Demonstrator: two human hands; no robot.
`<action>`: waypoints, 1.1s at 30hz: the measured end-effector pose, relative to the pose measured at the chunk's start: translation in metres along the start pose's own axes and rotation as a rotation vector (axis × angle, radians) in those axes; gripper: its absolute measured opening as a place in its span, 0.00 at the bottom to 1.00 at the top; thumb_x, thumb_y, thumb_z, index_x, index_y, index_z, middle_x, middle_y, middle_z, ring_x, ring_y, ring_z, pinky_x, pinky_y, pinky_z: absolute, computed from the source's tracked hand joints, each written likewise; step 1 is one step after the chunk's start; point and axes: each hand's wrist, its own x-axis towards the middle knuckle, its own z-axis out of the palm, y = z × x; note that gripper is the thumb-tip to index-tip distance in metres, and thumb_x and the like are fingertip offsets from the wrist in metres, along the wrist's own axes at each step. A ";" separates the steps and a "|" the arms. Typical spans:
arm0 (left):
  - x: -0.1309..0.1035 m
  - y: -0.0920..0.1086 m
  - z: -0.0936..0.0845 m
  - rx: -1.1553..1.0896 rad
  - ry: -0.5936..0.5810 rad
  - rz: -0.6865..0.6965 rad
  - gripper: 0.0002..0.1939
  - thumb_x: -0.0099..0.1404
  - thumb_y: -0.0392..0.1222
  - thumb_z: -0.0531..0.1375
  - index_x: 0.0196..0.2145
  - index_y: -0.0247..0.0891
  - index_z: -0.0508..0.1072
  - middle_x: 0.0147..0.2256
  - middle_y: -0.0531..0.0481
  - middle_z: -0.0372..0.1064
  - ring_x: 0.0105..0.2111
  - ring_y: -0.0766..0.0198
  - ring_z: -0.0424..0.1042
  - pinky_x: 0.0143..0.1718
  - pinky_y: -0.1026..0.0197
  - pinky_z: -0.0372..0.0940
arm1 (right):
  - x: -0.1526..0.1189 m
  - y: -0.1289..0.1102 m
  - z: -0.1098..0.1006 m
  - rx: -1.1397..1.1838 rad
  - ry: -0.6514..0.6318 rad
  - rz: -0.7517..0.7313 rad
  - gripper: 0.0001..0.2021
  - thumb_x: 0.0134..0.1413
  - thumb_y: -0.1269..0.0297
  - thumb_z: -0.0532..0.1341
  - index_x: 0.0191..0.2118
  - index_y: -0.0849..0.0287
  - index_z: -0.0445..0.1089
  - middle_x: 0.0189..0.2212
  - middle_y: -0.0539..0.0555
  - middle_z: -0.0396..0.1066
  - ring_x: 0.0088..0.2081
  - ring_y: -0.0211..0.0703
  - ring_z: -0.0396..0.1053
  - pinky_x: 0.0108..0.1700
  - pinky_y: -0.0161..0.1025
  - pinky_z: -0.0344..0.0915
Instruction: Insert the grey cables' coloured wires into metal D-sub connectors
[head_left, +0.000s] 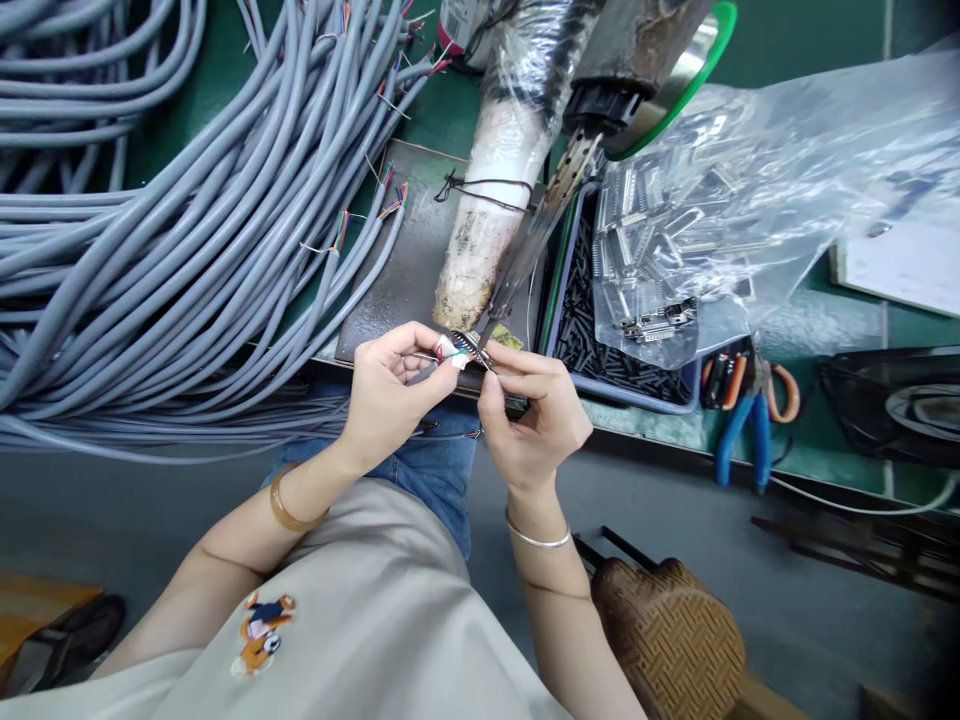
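1. Just below a mottled, film-wrapped white tube [480, 235], thin coloured wires [459, 353] meet a small toothed metal piece [480, 351].
2. The person's left hand [394, 378] pinches the wires; the right hand's [534, 410] thumb and finger close beside the metal piece, though I can't tell exactly what they grip.
3. Close by, a perforated metal shaft [541, 220] slants over a flat dark plate [416, 260].
4. Rightward, a crinkled clear bag [780, 130] overlaps a tray [637, 398] of short black tubes [577, 335]; leftward sweep smooth grey cables [187, 270].

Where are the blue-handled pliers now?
In the head view, the pliers lie at right, at the green table's near edge, right of the blue bin.
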 end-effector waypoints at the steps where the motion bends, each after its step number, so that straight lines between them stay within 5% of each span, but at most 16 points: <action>1: 0.000 0.000 0.000 0.018 0.009 0.005 0.06 0.51 0.30 0.68 0.26 0.34 0.74 0.25 0.55 0.73 0.22 0.76 0.69 0.27 0.74 0.67 | 0.000 0.000 0.000 0.002 0.001 0.001 0.09 0.59 0.76 0.65 0.38 0.55 0.68 0.43 0.53 0.81 0.42 0.42 0.80 0.42 0.39 0.78; 16: -0.002 0.001 0.001 0.121 0.044 0.144 0.05 0.54 0.30 0.67 0.27 0.34 0.74 0.26 0.54 0.73 0.25 0.74 0.72 0.28 0.75 0.68 | 0.009 -0.004 -0.001 -0.065 0.014 -0.073 0.10 0.56 0.76 0.68 0.38 0.55 0.70 0.43 0.55 0.81 0.42 0.43 0.80 0.42 0.40 0.80; 24: -0.002 -0.001 -0.004 0.057 0.011 -0.023 0.06 0.51 0.31 0.68 0.26 0.33 0.75 0.27 0.53 0.74 0.26 0.73 0.72 0.31 0.72 0.70 | 0.002 -0.003 -0.003 -0.144 -0.041 -0.150 0.10 0.56 0.77 0.67 0.37 0.55 0.68 0.43 0.56 0.82 0.41 0.41 0.81 0.43 0.35 0.79; 27: -0.003 0.000 -0.005 -0.028 -0.030 -0.118 0.08 0.49 0.32 0.70 0.26 0.33 0.74 0.25 0.55 0.72 0.22 0.76 0.68 0.24 0.73 0.64 | -0.005 -0.001 -0.006 -0.087 0.012 -0.127 0.09 0.58 0.75 0.66 0.39 0.55 0.68 0.42 0.55 0.82 0.40 0.42 0.81 0.40 0.36 0.79; 33: -0.011 0.008 -0.016 -0.234 -0.347 -0.434 0.14 0.53 0.42 0.73 0.28 0.34 0.72 0.16 0.58 0.65 0.13 0.77 0.57 0.13 0.72 0.51 | -0.024 0.011 -0.013 0.031 -0.002 -0.212 0.06 0.62 0.70 0.64 0.38 0.55 0.65 0.50 0.58 0.80 0.41 0.44 0.82 0.33 0.36 0.78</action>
